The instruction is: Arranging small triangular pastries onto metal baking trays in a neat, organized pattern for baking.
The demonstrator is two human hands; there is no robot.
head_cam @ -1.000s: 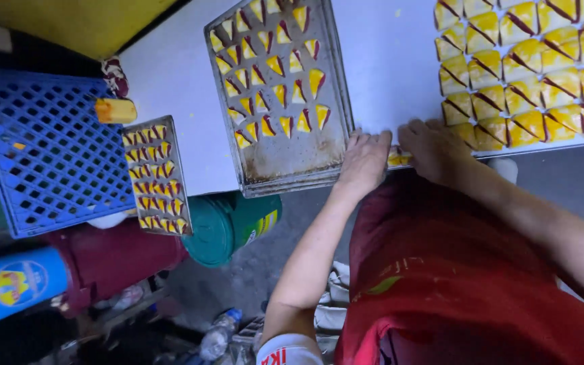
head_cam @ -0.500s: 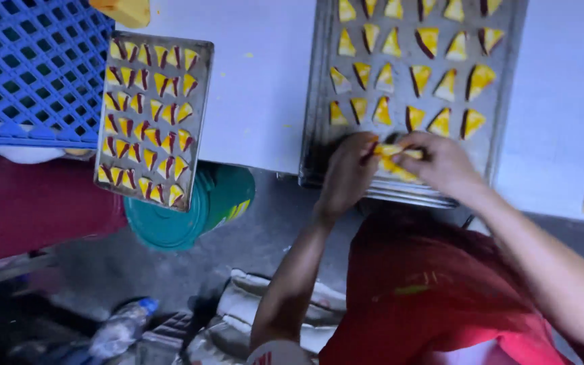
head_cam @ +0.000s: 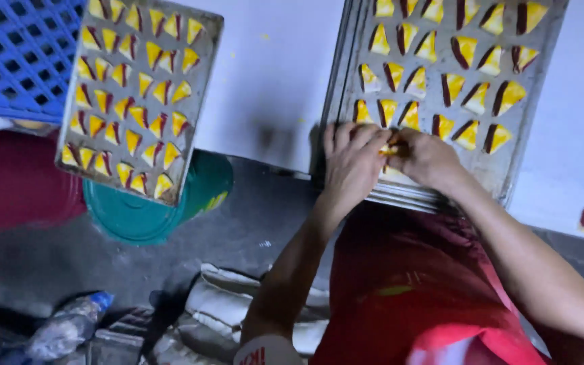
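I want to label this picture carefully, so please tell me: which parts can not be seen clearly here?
- The yellow piece between the left hand and right hand: head view, mostly covered by the fingers, shape unclear.
- The big tray: top cut off by the picture edge.
- The blue crate: cut off at the left and top edges.
- The green bucket: partly hidden under the small tray.
- The plastic bottle: dark and blurred.
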